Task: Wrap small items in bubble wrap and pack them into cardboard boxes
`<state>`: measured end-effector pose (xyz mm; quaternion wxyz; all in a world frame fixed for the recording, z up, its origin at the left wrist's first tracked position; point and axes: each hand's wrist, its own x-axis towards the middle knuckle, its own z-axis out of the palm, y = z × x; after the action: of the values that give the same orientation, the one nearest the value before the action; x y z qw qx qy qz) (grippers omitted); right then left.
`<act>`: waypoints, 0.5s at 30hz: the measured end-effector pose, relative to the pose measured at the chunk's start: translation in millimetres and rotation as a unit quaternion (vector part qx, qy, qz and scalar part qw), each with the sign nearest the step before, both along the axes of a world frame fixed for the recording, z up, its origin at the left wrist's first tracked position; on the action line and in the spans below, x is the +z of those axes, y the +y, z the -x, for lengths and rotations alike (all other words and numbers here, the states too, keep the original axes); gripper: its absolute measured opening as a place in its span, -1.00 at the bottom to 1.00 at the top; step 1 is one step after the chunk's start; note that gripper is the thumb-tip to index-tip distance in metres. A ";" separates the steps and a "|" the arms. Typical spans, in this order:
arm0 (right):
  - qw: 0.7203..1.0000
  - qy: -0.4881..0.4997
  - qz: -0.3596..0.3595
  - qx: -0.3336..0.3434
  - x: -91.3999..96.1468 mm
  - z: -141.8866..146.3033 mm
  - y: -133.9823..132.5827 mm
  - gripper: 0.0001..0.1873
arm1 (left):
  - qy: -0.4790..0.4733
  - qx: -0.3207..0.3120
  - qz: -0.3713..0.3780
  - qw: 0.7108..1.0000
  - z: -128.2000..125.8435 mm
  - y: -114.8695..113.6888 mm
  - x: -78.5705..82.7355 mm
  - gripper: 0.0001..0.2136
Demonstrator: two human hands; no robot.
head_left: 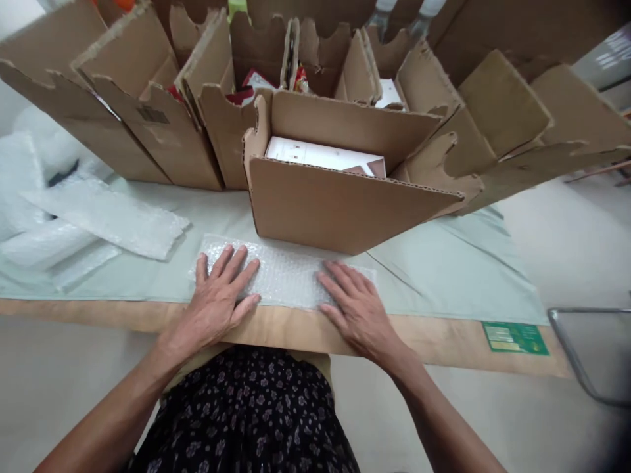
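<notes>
A sheet of bubble wrap (283,272) lies flat near the table's front edge. My left hand (220,299) rests on its left end, fingers stretched out and flat. My right hand (355,307) presses its right end, fingers spread the same way. Neither hand grips anything. Just behind the sheet stands an open cardboard box (340,203) with a white boxed item (320,156) inside it.
Several more open cardboard boxes (162,125) stand in a row behind. More bubble wrap pieces (108,217) lie at the left on the pale green table cover (444,263). A green label (515,337) sits on the wooden edge at right, beside a metal-framed object (591,348).
</notes>
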<state>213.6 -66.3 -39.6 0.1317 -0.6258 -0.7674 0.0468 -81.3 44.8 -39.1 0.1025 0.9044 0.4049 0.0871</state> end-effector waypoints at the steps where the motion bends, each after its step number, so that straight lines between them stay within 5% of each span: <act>1: 0.999 -0.011 -0.009 -0.035 -0.6 -18.2 -16.6 -0.48 | -0.003 -0.002 0.001 1.000 1.5 -0.7 -0.8 -0.50; 5: 0.986 -0.024 -0.089 -0.138 10.2 -58.9 -51.9 -0.62 | -0.011 -0.006 -0.010 1.000 -1.3 -1.6 -0.9 -0.51; 8: 0.981 -0.004 -0.136 -0.136 16.9 -52.4 -31.7 -0.70 | -0.023 -0.010 -0.026 0.999 -1.9 -1.7 0.7 -0.52; 12: 0.986 -0.019 -0.107 -0.124 16.2 -35.1 9.3 -0.71 | -0.067 0.031 -0.088 0.993 12.6 -8.8 3.9 -0.57; 15: 0.986 0.007 -0.098 -0.132 16.2 -32.2 9.4 -0.79 | -0.079 0.041 -0.098 0.991 29.0 -17.1 2.2 -0.63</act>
<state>245.9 -56.8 -23.3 0.2025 -0.7050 -0.6784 -0.0420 -110.3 27.8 -36.8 0.0411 0.8831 0.4216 0.2016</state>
